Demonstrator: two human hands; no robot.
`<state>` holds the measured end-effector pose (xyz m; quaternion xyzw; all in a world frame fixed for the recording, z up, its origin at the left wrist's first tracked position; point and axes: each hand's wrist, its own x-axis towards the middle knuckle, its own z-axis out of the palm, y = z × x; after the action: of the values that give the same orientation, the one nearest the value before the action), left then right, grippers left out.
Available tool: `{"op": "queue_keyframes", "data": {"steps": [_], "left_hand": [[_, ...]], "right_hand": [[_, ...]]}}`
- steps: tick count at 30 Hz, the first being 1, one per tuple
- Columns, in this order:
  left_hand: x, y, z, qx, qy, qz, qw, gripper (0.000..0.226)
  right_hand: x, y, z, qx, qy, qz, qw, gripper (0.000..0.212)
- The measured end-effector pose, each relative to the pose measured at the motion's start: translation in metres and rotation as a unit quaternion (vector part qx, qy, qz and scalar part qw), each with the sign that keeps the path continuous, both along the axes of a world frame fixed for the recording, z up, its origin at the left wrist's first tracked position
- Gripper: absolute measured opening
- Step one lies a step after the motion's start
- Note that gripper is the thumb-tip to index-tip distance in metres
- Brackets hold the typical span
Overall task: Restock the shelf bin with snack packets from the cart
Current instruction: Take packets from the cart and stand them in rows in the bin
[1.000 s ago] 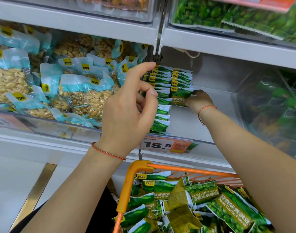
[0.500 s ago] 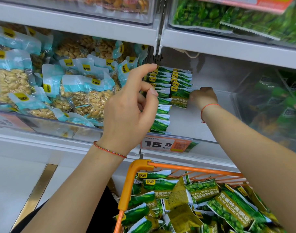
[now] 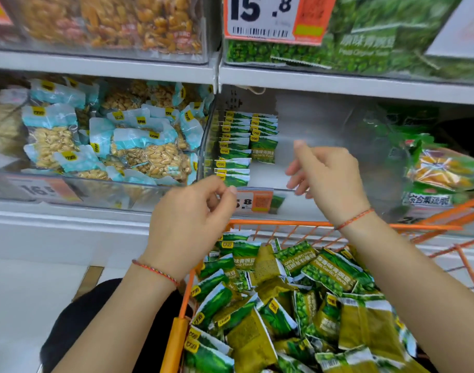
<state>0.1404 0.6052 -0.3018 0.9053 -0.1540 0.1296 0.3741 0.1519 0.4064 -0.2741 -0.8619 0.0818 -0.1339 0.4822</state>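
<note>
cart packets below hands (both empty)

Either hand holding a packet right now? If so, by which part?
Nothing held. Left hand and right hand hover empty above the orange wire cart, fingers loosely curled.

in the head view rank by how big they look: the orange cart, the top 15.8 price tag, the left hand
1. orange cart
2. top 15.8 price tag
3. left hand, though it looks close to the tag, and nearness skews this.
</note>
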Motion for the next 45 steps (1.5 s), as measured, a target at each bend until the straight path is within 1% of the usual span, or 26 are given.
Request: {"op": "queue_keyframes", "data": {"steps": [1,2,4,5,6,7,9,10,11,14,17,19,20,22,24,26,27,28,30,33,34,36,38,39,42,45], "left_hand": [[-0.005,0.004,-0.002,-0.015,0.014,0.019,1.000,0.030],[-0.009,0.008,-0.006,-0.033,0.028,0.040,0.998,0.031],[-0.016,0.017,-0.014,-0.074,0.042,0.081,0.993,0.033],[-0.020,0.022,-0.019,-0.099,0.048,0.097,0.989,0.033],[-0.023,0.026,-0.026,-0.121,0.055,0.109,0.985,0.030],[-0.026,0.029,-0.033,-0.141,0.063,0.116,0.981,0.024],[-0.031,0.034,-0.046,-0.177,0.089,0.121,0.973,0.015],[-0.033,0.035,-0.051,-0.191,0.106,0.125,0.968,0.014],[-0.034,0.035,-0.055,-0.194,0.117,0.128,0.966,0.014],[-0.036,0.032,-0.061,-0.157,0.118,0.112,0.974,0.012],[-0.035,0.031,-0.058,-0.173,0.105,0.115,0.972,0.015],[-0.036,0.034,-0.052,-0.188,0.104,0.112,0.970,0.016],[-0.037,0.037,-0.048,-0.177,0.101,0.094,0.974,0.013],[-0.042,0.041,-0.040,-0.100,0.093,0.028,0.990,0.010],[-0.047,0.040,-0.030,0.061,0.100,-0.030,0.993,0.011],[-0.050,0.033,-0.024,0.236,0.120,-0.055,0.963,0.022],[-0.050,0.029,-0.023,0.297,0.129,-0.055,0.945,0.030],[-0.049,0.025,-0.024,0.338,0.136,-0.047,0.930,0.034],[-0.048,0.018,-0.026,0.373,0.147,-0.028,0.916,0.032],[-0.045,0.014,-0.031,0.346,0.167,-0.015,0.923,0.023],[-0.045,0.014,-0.032,0.324,0.176,-0.013,0.929,0.021],[-0.045,0.014,-0.034,0.283,0.185,-0.012,0.941,0.017],[-0.045,0.014,-0.036,0.258,0.188,-0.008,0.948,0.014],[-0.045,0.014,-0.036,0.249,0.189,-0.006,0.950,0.014],[-0.044,0.014,-0.039,0.223,0.177,-0.009,0.959,0.013],[-0.045,0.016,-0.042,0.197,0.118,-0.028,0.973,0.013]], "right_hand": [[-0.013,0.006,-0.003,-0.032,0.080,0.043,0.995,0.048],[-0.023,0.009,-0.011,-0.092,0.171,0.093,0.977,0.049],[-0.040,0.014,-0.028,-0.204,0.317,0.169,0.911,0.050],[-0.047,0.016,-0.037,-0.227,0.346,0.189,0.891,0.048],[-0.051,0.017,-0.047,-0.218,0.348,0.195,0.891,0.043],[-0.055,0.018,-0.055,-0.171,0.341,0.185,0.906,0.040],[-0.062,0.026,-0.067,-0.014,0.328,0.149,0.933,0.053],[-0.063,0.030,-0.072,0.046,0.316,0.144,0.937,0.059],[-0.064,0.032,-0.076,0.069,0.305,0.142,0.939,0.064],[-0.067,0.037,-0.087,0.049,0.272,0.129,0.953,0.064],[-0.069,0.040,-0.091,-0.032,0.218,0.069,0.973,0.045],[-0.072,0.042,-0.093,-0.025,0.196,0.046,0.979,0.042],[-0.072,0.042,-0.096,-0.015,0.194,0.038,0.980,0.040],[-0.073,0.044,-0.099,-0.007,0.198,0.026,0.980,0.039],[-0.071,0.046,-0.102,0.011,0.215,0.040,0.976,0.049],[-0.069,0.049,-0.104,0.027,0.226,0.059,0.972,0.056],[-0.069,0.050,-0.104,0.023,0.227,0.057,0.972,0.055],[-0.068,0.049,-0.104,0.016,0.224,0.047,0.973,0.049],[-0.068,0.047,-0.105,0.012,0.218,0.032,0.975,0.035],[-0.070,0.046,-0.107,0.039,0.224,0.101,0.969,0.015],[-0.071,0.048,-0.108,0.047,0.228,0.126,0.964,0.014],[-0.073,0.050,-0.108,0.051,0.230,0.148,0.961,0.021],[-0.072,0.049,-0.107,0.033,0.206,0.148,0.967,0.041],[-0.072,0.049,-0.107,0.028,0.189,0.151,0.970,0.043],[-0.075,0.047,-0.105,0.047,0.170,0.175,0.969,0.029],[-0.075,0.039,-0.105,0.067,0.158,0.179,0.969,0.023]]}}
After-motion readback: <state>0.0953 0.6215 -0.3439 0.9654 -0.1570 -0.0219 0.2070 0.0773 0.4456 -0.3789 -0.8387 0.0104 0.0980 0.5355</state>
